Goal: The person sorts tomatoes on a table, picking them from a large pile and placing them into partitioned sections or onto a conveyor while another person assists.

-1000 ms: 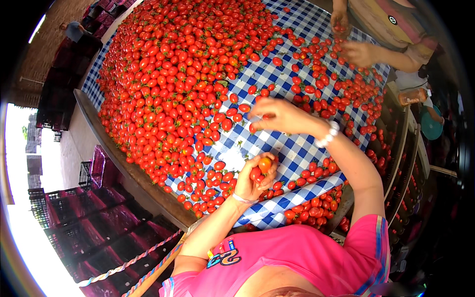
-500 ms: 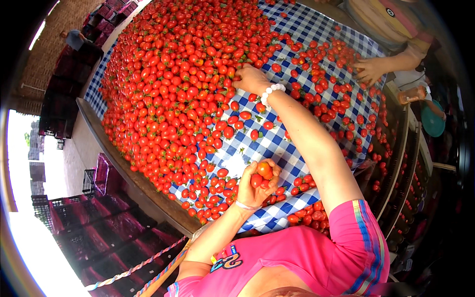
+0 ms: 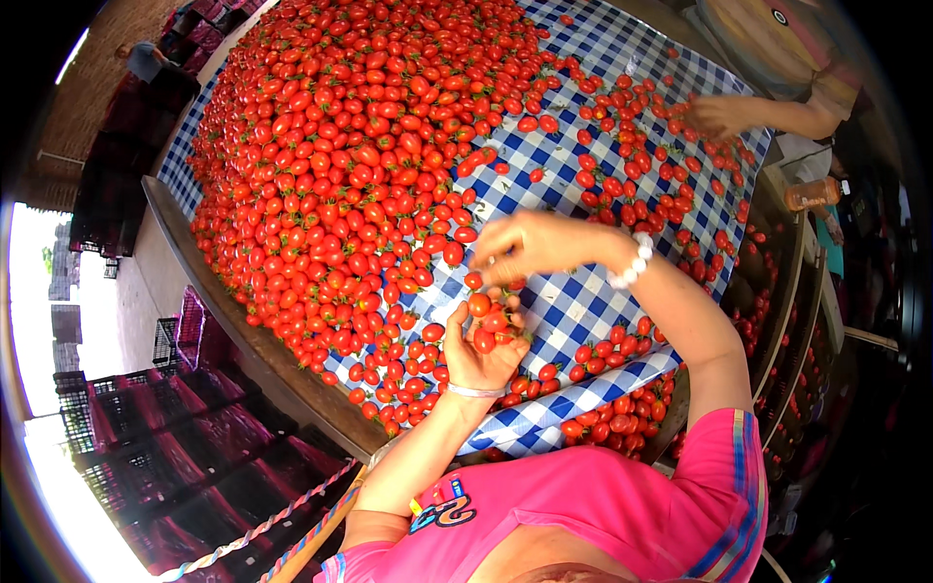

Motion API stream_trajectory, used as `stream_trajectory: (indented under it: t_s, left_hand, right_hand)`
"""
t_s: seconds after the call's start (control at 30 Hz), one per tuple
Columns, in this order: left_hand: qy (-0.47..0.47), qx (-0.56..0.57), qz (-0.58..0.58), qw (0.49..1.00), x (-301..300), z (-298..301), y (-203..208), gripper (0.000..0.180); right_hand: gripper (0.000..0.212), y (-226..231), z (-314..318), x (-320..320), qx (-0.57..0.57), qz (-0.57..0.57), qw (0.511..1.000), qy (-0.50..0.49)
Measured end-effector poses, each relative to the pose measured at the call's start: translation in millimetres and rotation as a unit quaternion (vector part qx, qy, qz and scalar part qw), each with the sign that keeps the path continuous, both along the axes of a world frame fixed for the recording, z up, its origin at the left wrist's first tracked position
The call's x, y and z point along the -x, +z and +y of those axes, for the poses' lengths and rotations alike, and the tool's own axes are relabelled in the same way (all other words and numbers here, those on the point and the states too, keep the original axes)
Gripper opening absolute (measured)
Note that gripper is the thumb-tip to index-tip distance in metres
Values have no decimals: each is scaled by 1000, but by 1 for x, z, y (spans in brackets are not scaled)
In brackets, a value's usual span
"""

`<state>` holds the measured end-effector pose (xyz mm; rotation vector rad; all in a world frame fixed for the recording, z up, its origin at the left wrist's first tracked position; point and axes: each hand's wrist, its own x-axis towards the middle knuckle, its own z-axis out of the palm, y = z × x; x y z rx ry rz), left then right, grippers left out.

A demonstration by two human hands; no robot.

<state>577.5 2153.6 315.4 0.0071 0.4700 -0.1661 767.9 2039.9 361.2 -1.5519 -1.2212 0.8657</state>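
Observation:
My left hand (image 3: 483,358) is cupped palm up around several red cherry tomatoes (image 3: 484,340), low over the near part of the checked cloth. Just above it is my right hand (image 3: 536,245), wearing a white beaded bracelet (image 3: 634,260). Its fingers bend downward, and a cherry tomato (image 3: 473,281) shows at the fingertips. Part of its grip is hidden behind the back of the hand. A large heap of cherry tomatoes (image 3: 330,165), some with green stems, covers the left and far side of the table.
Blue-and-white checked cloth (image 3: 573,316) covers the table, with scattered tomatoes to the right. A co-worker's hand (image 3: 724,117) reaches over those at the far right. Dark crates (image 3: 194,437) stand on the floor at left. A bottle (image 3: 814,194) lies beyond the right edge.
My right hand has come back from the heap toward me, over my left hand. My left hand still cups tomatoes, which have shifted in it. The co-worker's hand has moved slightly.

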Motion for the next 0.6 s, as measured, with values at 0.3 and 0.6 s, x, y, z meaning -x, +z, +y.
stream_trajectory:
  t_s: [0.3,0.6]
  left_hand:
    - [-89,79,-101,988,6,-7,16,36]
    - [-26,33,-83,996,-4,-2,16,40]
  right_hand:
    - [30,-52,88,-156,152,-334,828,-424]
    - [30,-51,44,-130,234,-287,895,-249]
